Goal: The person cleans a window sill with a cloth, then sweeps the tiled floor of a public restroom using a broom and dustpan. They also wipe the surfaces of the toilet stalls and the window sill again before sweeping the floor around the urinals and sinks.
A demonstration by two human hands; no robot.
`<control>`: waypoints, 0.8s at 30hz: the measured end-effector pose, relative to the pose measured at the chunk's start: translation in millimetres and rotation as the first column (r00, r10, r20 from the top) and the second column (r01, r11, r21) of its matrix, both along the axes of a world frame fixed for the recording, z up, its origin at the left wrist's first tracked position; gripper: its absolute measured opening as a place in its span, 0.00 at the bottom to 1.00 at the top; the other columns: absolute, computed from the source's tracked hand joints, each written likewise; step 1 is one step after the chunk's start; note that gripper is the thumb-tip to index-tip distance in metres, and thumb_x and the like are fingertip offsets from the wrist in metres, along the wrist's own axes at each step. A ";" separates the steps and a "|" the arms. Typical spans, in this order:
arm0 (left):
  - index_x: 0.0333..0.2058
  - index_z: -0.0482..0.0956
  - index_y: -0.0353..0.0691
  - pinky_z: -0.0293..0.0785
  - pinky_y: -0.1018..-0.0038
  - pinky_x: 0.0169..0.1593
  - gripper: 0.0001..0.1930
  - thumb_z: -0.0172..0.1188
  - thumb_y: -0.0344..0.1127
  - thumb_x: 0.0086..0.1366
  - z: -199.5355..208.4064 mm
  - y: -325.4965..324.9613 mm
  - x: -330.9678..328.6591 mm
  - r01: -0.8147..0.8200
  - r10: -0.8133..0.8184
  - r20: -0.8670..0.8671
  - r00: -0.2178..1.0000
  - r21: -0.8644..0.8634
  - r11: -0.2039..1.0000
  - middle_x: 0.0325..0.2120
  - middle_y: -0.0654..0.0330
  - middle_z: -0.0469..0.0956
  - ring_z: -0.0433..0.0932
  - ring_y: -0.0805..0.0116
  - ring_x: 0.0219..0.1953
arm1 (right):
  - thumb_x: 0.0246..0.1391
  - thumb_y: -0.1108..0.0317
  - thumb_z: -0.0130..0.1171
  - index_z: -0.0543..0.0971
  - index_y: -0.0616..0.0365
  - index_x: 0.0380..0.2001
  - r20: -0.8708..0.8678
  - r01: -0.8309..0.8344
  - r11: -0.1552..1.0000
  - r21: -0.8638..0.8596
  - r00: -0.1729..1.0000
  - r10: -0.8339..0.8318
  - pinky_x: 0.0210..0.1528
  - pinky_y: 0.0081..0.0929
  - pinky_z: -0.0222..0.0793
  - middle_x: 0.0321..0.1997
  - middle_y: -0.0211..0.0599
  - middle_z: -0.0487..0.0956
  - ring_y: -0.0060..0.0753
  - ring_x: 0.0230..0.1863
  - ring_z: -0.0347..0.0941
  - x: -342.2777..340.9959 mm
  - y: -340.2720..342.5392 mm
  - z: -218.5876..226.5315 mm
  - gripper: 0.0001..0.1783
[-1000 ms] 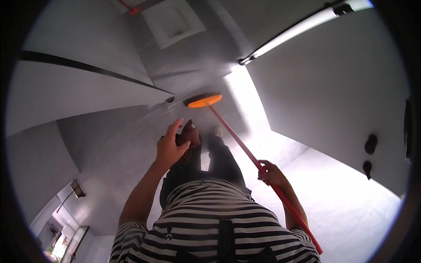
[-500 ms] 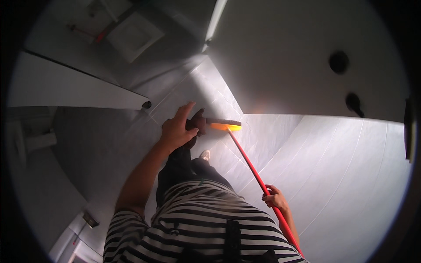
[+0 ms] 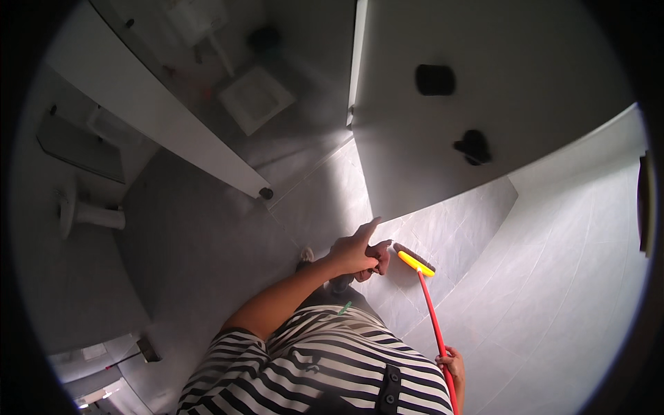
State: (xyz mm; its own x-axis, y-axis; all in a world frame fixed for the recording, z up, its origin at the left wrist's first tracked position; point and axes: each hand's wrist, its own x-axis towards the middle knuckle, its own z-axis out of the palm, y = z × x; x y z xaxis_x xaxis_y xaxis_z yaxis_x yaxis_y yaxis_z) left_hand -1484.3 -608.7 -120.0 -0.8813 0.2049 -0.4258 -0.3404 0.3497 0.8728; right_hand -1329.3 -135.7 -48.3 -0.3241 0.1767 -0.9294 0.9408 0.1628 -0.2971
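Note:
My right hand (image 3: 451, 363) is wrapped round the red handle (image 3: 431, 311) of a broom, low at the right. At the handle's far end, the broom's yellow head (image 3: 416, 263) with dark bristles lies against the tiled floor. My left hand (image 3: 354, 254) reaches forward with fingers stretched and nothing held. Its fingertip comes to the edge of a large grey door panel (image 3: 443, 117); whether they touch I cannot tell. Just beyond that hand is a brownish shape (image 3: 382, 257) whose kind I cannot make out. One light shoe (image 3: 306, 254) shows near my left forearm.
A second panel (image 3: 200, 149) stands at the left, ending in a dark knob (image 3: 266, 193). Black fittings (image 3: 435, 80) sit on the right panel. Beyond are a white square basin-like fixture (image 3: 256, 100) and a white pedestal sink (image 3: 97, 216). A pale tiled wall (image 3: 553, 277) rises at the right.
My view has turned. My left hand has moved rightward, to the door panel's edge. The broom head appears lower and further right, tilted, with my right hand still on its handle.

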 end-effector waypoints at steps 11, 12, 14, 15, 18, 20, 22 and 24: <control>0.63 0.51 0.37 0.63 0.67 0.59 0.48 0.69 0.31 0.46 37.5 -20.4 -18.7 -0.306 0.307 -0.276 0.911 0.047 0.951 0.57 0.48 0.62 0.65 0.56 0.57 | 0.39 0.81 0.58 0.64 0.69 0.55 -0.075 -0.017 0.999 -0.030 0.997 0.014 0.15 0.21 0.63 0.24 0.38 0.75 0.23 0.16 0.67 -34.4 42.2 11.4 0.34; 0.61 0.54 0.35 0.64 0.68 0.57 0.44 0.69 0.30 0.47 47.9 -22.7 -20.9 -0.342 0.349 -0.202 0.915 0.072 0.937 0.54 0.49 0.65 0.67 0.58 0.54 | 0.39 0.81 0.58 0.64 0.69 0.54 -0.053 -0.006 1.000 -0.027 0.999 0.004 0.14 0.21 0.62 0.24 0.37 0.74 0.23 0.15 0.66 -35.7 33.9 12.5 0.34; 0.59 0.56 0.34 0.67 0.69 0.54 0.39 0.67 0.28 0.49 60.3 -34.3 -23.9 -0.368 0.372 -0.074 0.925 0.065 0.928 0.48 0.52 0.71 0.72 0.62 0.48 | 0.40 0.80 0.57 0.64 0.69 0.54 -0.034 -0.012 0.999 -0.036 0.999 0.011 0.14 0.20 0.61 0.22 0.35 0.73 0.21 0.15 0.65 -44.5 19.9 14.3 0.32; 0.57 0.60 0.33 0.68 0.70 0.53 0.36 0.67 0.29 0.49 55.5 -38.6 -22.7 -0.361 0.364 -0.169 0.916 0.048 0.931 0.46 0.52 0.72 0.73 0.63 0.46 | 0.39 0.81 0.57 0.64 0.68 0.54 -0.038 0.012 0.999 -0.040 0.999 -0.013 0.14 0.20 0.61 0.22 0.35 0.73 0.21 0.15 0.65 -44.4 17.2 16.5 0.33; 0.46 0.72 0.27 0.68 0.73 0.51 0.26 0.68 0.32 0.50 40.1 -42.0 -8.4 -0.491 0.496 -0.074 0.865 0.069 0.868 0.41 0.54 0.76 0.75 0.65 0.44 | 0.39 0.81 0.58 0.64 0.68 0.54 -0.047 0.036 0.998 -0.061 0.998 -0.039 0.14 0.19 0.60 0.22 0.34 0.73 0.21 0.15 0.65 -47.7 26.6 8.2 0.33; 0.46 0.73 0.28 0.69 0.74 0.51 0.25 0.68 0.34 0.51 12.5 -32.6 5.0 -0.591 0.614 -0.089 0.784 0.198 0.782 0.43 0.53 0.76 0.75 0.66 0.45 | 0.38 0.81 0.58 0.64 0.68 0.54 -0.052 0.010 0.997 -0.082 0.999 -0.014 0.14 0.19 0.60 0.22 0.34 0.73 0.21 0.15 0.65 -52.6 54.4 -20.9 0.34; 0.46 0.73 0.27 0.67 0.71 0.54 0.26 0.68 0.37 0.51 -18.6 -7.4 18.0 -0.718 0.710 -0.271 0.650 0.089 0.690 0.43 0.51 0.76 0.75 0.63 0.47 | 0.39 0.81 0.57 0.64 0.68 0.55 -0.040 -0.025 0.994 -0.103 0.999 0.021 0.15 0.20 0.60 0.23 0.35 0.74 0.22 0.15 0.65 -54.0 91.9 -55.9 0.34; 0.48 0.71 0.27 0.64 0.70 0.56 0.29 0.69 0.38 0.51 -28.0 13.7 24.1 -0.782 0.655 -0.445 0.611 -0.209 0.587 0.46 0.49 0.75 0.72 0.61 0.50 | 0.40 0.82 0.56 0.64 0.67 0.55 -0.039 -0.039 0.991 -0.126 0.999 0.034 0.15 0.21 0.60 0.23 0.36 0.74 0.22 0.16 0.65 -49.9 126.7 -85.7 0.34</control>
